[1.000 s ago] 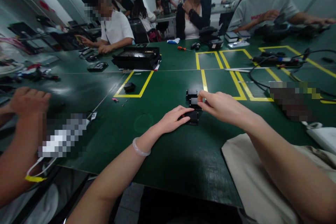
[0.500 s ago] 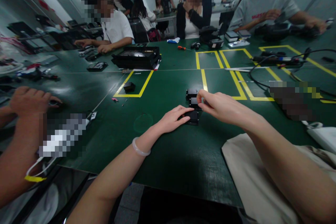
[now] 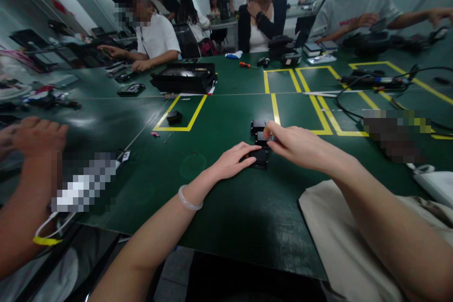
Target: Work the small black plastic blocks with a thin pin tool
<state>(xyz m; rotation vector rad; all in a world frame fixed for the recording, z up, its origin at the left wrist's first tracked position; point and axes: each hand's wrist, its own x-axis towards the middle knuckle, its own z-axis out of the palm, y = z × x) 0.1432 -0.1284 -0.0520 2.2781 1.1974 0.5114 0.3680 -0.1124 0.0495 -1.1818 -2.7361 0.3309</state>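
Three small black box-like parts stand in a row on the green table: the far part, the middle part and the near part. My left hand reaches in from the left, its thumb and index finger stretched over the near part and holding it against the table. Curled at the right side of the middle part is my right hand, thumb and fingertips brought together. Whatever lies between those fingertips is too small or hidden to make out.
Another small black part lies inside yellow tape at left. Beyond it sits a long black casing. An orange screwdriver lies at the back. Beige cloth covers the right front edge. Black cables curve at right. Co-workers sit around.
My right hand has shifted very slightly, its wrist a little lower; my left hand and the black parts stay put. At far left a co-worker's hand has drawn back from the table.
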